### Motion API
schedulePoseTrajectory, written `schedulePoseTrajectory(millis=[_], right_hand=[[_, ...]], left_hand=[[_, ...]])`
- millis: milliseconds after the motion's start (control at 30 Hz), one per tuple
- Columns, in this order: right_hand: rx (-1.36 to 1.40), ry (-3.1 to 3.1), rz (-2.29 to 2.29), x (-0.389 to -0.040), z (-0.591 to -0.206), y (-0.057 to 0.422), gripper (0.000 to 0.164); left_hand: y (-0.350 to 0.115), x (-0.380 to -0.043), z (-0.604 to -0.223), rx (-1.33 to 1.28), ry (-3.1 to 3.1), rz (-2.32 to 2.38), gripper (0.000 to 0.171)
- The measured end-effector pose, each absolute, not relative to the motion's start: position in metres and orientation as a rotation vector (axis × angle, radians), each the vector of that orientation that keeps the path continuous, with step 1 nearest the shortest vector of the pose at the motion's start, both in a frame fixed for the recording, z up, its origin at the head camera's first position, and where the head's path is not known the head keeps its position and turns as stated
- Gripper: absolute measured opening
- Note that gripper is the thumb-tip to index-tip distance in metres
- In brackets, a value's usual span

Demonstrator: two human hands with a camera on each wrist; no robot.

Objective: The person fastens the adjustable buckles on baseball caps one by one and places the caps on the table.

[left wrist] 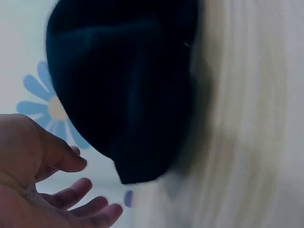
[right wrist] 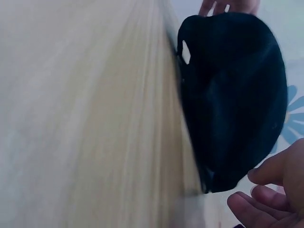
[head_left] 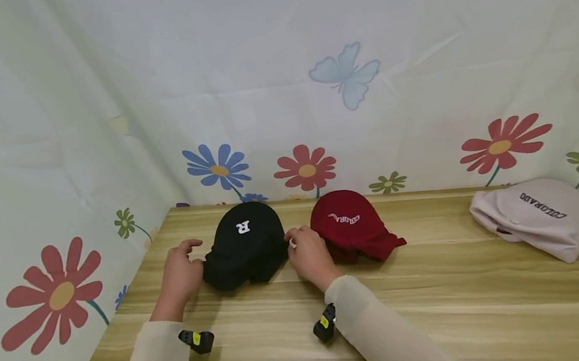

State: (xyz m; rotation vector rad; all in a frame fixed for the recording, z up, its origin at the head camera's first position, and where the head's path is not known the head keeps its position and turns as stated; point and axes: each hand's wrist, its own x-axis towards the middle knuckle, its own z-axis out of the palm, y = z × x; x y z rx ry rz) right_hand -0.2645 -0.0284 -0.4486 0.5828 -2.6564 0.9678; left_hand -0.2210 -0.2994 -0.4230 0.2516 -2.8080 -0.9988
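Observation:
A black cap (head_left: 247, 246) with a white letter R rests on the table, between the two hands in the head view. To its left is my left hand (head_left: 182, 274), fingers loosely bent and thumb apart; the left wrist view shows a gap between this hand (left wrist: 52, 185) and the cap (left wrist: 123, 90). My right hand (head_left: 309, 255) is at the cap's right side. Seen from the right wrist, its thumb tip lies right at the edge of the black cap (right wrist: 232, 104), with the fingers of that hand (right wrist: 275, 190) loosely curved around nothing.
A dark red cap (head_left: 349, 224) with white lettering sits just right of my right hand. Farther right, a pale pink cap (head_left: 539, 215) lies near the right edge of the wooden table (head_left: 271, 358). A flower-printed curtain (head_left: 259, 54) hangs behind and to the left.

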Motion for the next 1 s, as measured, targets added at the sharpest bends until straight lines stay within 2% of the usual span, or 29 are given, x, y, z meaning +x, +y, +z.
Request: schedulePoseTrajectory(millis=[200,567,1000], right_hand=[[0.613,-2.624,0.981,-0.257,-0.435,-0.011,0.018],[0.698,-2.387,1.063,-0.231,-0.395,0.036,0.016],[0.706,-2.114,0.910,-0.211,-0.401,0.130,0.019]], left_hand=[[-0.274,-0.223,-0.403,0.156,-2.719,-0.977,0.040],[-0.200,-0.226,-0.363,-0.085,-2.555,-1.024,0.030],[-0.104,-0.227,-0.362,-0.367,-2.595,-1.105,0.026]])
